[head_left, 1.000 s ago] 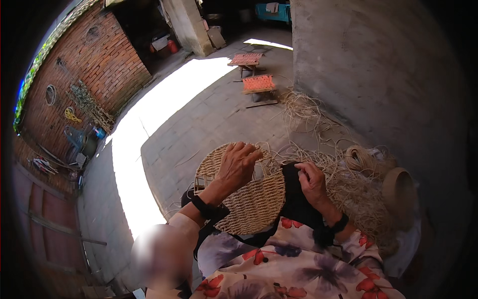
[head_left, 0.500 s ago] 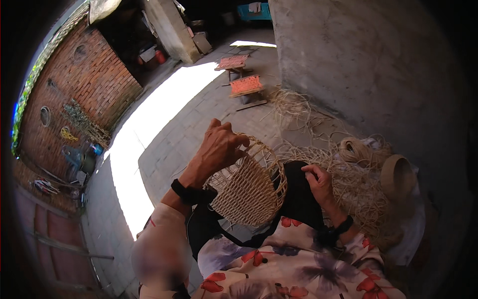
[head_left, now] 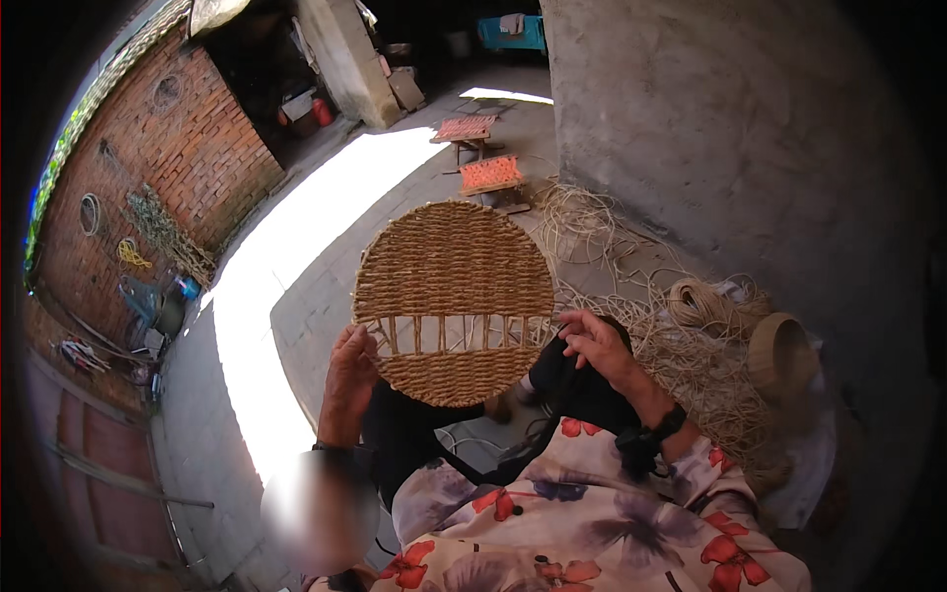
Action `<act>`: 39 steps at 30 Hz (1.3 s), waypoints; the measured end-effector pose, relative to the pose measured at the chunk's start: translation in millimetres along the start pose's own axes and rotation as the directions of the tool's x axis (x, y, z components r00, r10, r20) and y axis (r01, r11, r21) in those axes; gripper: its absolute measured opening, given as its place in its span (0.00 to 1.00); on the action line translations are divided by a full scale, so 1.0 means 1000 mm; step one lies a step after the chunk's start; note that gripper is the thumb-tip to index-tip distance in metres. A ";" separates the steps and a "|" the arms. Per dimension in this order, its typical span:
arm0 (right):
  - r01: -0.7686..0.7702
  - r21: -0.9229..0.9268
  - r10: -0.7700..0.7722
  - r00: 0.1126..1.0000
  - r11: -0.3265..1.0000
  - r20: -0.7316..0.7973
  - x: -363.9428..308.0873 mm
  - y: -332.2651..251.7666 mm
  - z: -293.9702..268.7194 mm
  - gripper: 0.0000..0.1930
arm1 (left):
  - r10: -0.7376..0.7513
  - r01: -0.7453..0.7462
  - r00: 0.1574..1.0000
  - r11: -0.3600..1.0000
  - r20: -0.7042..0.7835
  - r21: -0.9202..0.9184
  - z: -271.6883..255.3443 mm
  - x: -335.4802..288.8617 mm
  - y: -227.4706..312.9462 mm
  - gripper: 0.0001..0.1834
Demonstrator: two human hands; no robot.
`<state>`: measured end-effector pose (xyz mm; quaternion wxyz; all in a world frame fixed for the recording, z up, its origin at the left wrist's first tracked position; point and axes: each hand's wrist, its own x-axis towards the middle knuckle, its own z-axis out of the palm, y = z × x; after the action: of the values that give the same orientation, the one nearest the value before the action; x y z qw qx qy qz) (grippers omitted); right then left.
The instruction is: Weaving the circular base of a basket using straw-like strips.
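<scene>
A round woven straw basket [head_left: 454, 261] is held up in front of me, its flat face turned toward me. Tight rows of twisted cord fill the upper part and a lower band; between them runs an open strip of bare upright strands. My left hand [head_left: 347, 380] pinches the left edge level with that strip. At the opposite edge, the fingers of my right hand [head_left: 602, 347] close on the rim. Whatever lies behind the weave is hidden, apart from glimpses through the gaps.
A tangled heap of straw cord [head_left: 705, 390] lies on the right, with a coiled roll [head_left: 702, 301] and a tan ring-shaped band [head_left: 782, 355]. Two low stools with orange woven seats [head_left: 490, 175] stand ahead. A grey wall [head_left: 730, 128] rises at the right.
The basket has turned from a tilted side view to face me and risen. My left hand has dropped from its top to its left edge; my right hand has come onto the right edge.
</scene>
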<state>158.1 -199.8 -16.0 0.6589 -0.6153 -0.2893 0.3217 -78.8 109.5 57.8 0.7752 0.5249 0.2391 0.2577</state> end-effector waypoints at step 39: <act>0.080 -0.652 -0.230 0.962 0.754 -0.148 0.015 0.023 0.005 0.14 | -0.326 0.338 0.904 0.941 -0.277 -0.005 -0.019 -0.080 -0.077 0.13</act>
<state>162.1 -184.8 -39.1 0.4620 -0.8079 -0.3574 0.0781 -140.0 46.0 -12.4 0.7556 0.4522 0.4353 0.1871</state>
